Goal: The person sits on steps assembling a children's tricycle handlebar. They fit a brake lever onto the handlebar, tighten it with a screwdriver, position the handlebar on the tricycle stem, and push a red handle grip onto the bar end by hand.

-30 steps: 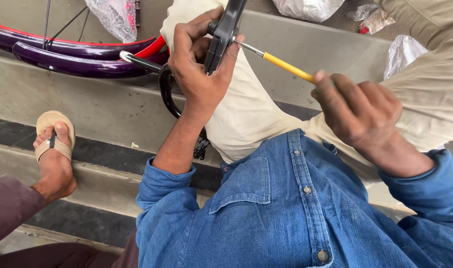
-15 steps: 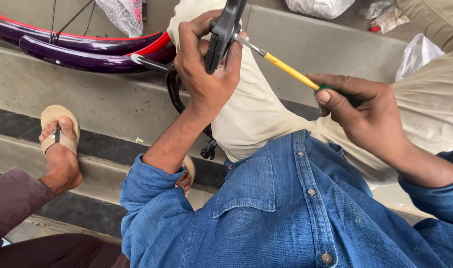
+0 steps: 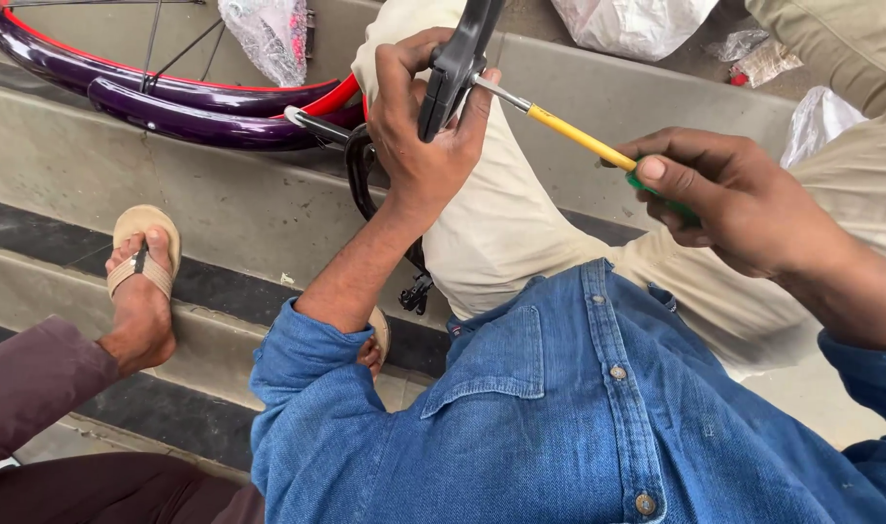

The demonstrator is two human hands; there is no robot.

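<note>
Barely shifted since before: left hand (image 3: 419,146) clamped black plastic part (image 3: 453,73); right hand (image 3: 729,199), three o'clock, gripped yellow-shafted screwdriver (image 3: 574,136), green handle mostly hidden.

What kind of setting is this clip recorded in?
Probably an outdoor, street-side bicycle repair spot. The person sits on concrete steps beside a bicycle wheel with a purple mudguard, the left hand gripping a black bike part and the right hand working a yellow-shafted screwdriver into it.

I have a black lever (image 3: 455,68) standing nearly upright above my knee, and a yellow-shafted, green-handled screwdriver (image 3: 579,139) slanting down to the right, its metal tip against the lever's side.
</note>
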